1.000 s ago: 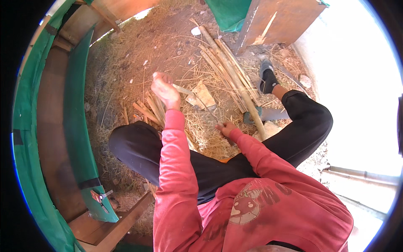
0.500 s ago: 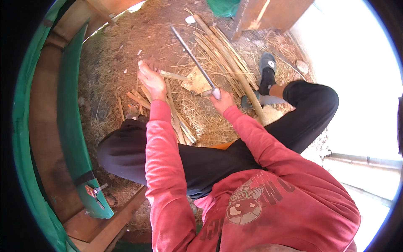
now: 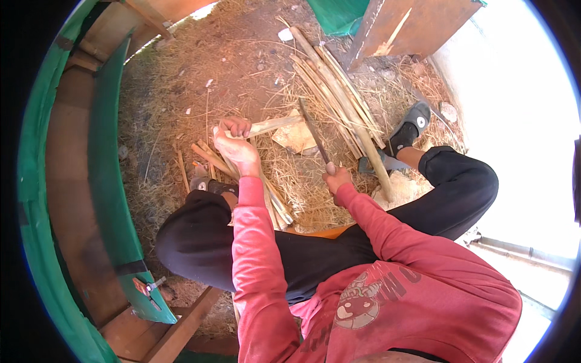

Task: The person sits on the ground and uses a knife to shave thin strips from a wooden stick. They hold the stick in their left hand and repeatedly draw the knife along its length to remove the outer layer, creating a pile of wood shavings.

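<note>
My left hand (image 3: 237, 148) is closed around one end of a pale split wooden stick (image 3: 272, 124), which points to the right. The far end of that stick lies over a light-coloured wood block (image 3: 295, 137) on the ground. My right hand (image 3: 339, 183) grips the handle of a machete (image 3: 315, 131). Its long dark blade runs up and to the left, beside the block and close to the stick's end; whether they touch, I cannot tell. Between my legs, just below my left hand, lie several split sticks (image 3: 273, 204).
Several long poles and slats (image 3: 339, 91) lie beyond my right hand, near my sandalled right foot (image 3: 413, 124). Straw covers the soil. A green panel (image 3: 112, 175) stands on the left, a brown wooden board (image 3: 405, 30) at the far right, and a pale wall (image 3: 514, 115) on the right.
The machete blade has come down from a raised position to beside the block. More of the stick in my left hand now shows. The whole view has shifted slightly.
</note>
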`<state>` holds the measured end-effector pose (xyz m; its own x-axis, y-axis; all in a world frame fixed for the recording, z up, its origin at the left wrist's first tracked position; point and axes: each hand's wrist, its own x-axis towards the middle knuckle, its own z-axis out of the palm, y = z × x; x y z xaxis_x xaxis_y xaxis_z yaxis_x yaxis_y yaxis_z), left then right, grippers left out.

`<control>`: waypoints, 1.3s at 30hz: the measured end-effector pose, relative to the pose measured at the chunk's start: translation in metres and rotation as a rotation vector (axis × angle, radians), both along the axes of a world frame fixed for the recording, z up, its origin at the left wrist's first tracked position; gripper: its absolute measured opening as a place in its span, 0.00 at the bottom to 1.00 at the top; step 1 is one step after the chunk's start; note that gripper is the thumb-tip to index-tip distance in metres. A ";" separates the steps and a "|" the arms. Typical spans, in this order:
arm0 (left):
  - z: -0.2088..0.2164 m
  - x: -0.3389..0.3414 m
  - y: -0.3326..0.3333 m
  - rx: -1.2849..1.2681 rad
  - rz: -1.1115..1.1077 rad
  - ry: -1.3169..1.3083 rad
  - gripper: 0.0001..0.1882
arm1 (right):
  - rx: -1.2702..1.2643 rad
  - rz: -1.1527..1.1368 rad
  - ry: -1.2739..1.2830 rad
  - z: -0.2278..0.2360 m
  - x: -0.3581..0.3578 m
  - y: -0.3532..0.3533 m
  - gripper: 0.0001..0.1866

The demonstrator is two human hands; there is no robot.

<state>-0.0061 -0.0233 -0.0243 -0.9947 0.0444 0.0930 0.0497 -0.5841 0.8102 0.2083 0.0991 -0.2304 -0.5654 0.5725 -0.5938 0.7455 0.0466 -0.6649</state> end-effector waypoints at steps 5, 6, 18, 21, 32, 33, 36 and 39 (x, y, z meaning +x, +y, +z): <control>0.026 0.015 0.018 -0.450 0.105 0.147 0.21 | -0.578 0.009 -0.059 0.033 -0.008 0.006 0.11; 0.028 0.013 0.020 -0.539 0.130 0.223 0.22 | -0.655 0.021 -0.060 0.036 -0.013 0.003 0.09; 0.038 0.003 0.025 -0.263 0.338 0.042 0.19 | -0.535 -0.160 0.191 0.025 -0.026 0.008 0.11; 0.030 0.009 0.034 -0.311 0.336 0.081 0.20 | 0.105 0.007 0.288 0.035 -0.022 0.013 0.16; 0.028 0.018 0.039 -0.379 0.383 0.021 0.22 | 0.490 0.499 -0.122 -0.019 0.028 -0.006 0.16; 0.029 0.023 0.045 -0.345 0.446 0.011 0.22 | 0.450 0.422 -0.146 -0.014 0.033 -0.011 0.16; 0.031 0.018 0.043 -0.267 0.392 -0.013 0.21 | -0.255 0.071 -0.162 -0.010 0.021 0.000 0.17; 0.031 0.024 0.038 -0.254 0.389 0.023 0.20 | -0.396 -0.047 -0.084 0.021 0.015 0.011 0.17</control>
